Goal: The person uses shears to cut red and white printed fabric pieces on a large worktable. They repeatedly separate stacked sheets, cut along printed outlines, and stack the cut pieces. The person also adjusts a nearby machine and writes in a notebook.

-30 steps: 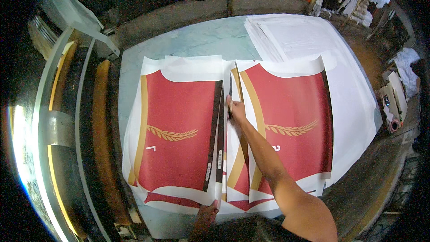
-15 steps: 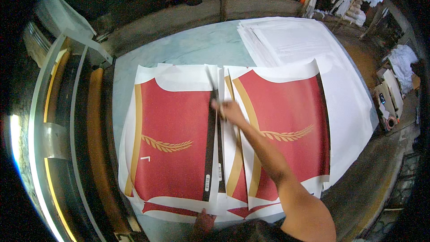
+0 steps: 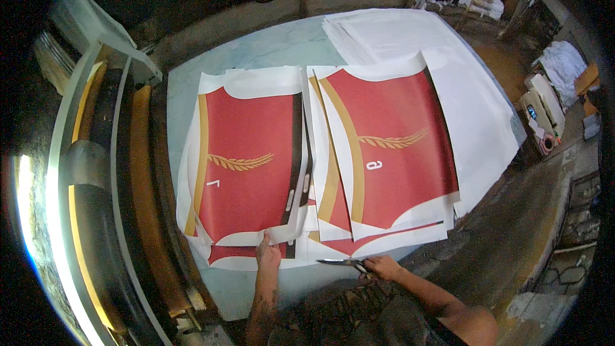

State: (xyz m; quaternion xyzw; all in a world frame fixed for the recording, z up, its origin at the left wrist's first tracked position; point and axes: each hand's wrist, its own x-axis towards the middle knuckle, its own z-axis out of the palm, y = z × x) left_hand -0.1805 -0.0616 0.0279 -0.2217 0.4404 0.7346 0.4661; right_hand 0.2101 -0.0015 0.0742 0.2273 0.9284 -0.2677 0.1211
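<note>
Two stacks of printed sheets lie side by side, the left red sheet [image 3: 246,128] and the right red sheet [image 3: 400,109], each with white margins, gold bands and a gold leaf sprig. My left hand [image 3: 268,251] pinches the near edge of the left sheet, and that corner curls up off the layer below. Just in front of the right stack's near edge, my right hand [image 3: 382,267] grips a pair of scissors [image 3: 339,261]. The dark blades point left, toward my left hand, and seem clear of the paper.
A pale marbled table [image 3: 269,45] bears the stacks. White sheets [image 3: 397,35] are piled at its far right. Large rolls [image 3: 138,154] stand in a rack along the left. Cloth bundles and boxes [image 3: 544,109] sit beyond the right edge.
My right hand has come back from between the two stacks to the near edge with the scissors. My left hand has lifted the left sheet's near corner. The view has shifted.
</note>
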